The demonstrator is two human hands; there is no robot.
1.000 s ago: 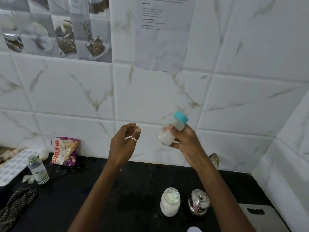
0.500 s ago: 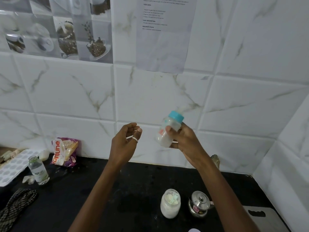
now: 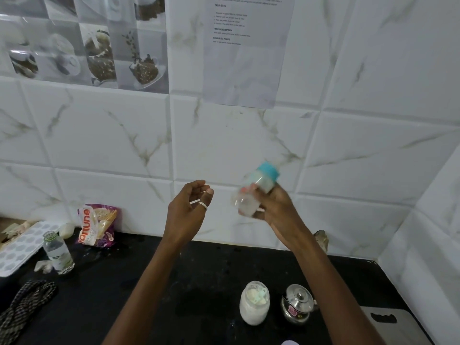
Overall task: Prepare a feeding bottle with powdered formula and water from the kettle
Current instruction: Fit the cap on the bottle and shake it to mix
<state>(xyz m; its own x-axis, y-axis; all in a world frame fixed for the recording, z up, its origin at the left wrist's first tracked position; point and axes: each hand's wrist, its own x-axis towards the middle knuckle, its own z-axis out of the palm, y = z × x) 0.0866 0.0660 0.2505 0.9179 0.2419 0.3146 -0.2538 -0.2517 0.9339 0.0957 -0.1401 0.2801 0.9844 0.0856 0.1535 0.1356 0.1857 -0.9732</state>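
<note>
My right hand (image 3: pixel 276 210) grips the feeding bottle (image 3: pixel 256 188) in the air in front of the tiled wall. The bottle has a teal cap, holds white liquid, tilts to the right and is motion-blurred. My left hand (image 3: pixel 186 212) hovers beside it, fingers loosely curled and apart, holding nothing, a ring on one finger. Below on the black counter stand a clear jar of white powder (image 3: pixel 254 303) and a small steel kettle (image 3: pixel 297 303) with its lid on.
At the left of the black counter (image 3: pixel 204 275) sit a small glass bottle (image 3: pixel 57 253), a snack packet (image 3: pixel 97 226), a white tray (image 3: pixel 17 247) and a coiled patterned cord (image 3: pixel 25 305). A grey cutting board (image 3: pixel 395 324) lies at the right. A paper sheet (image 3: pixel 246 51) hangs on the wall.
The bottle in my right hand keeps shifting up and down and changing tilt, now blurred. My left hand stays in about the same place.
</note>
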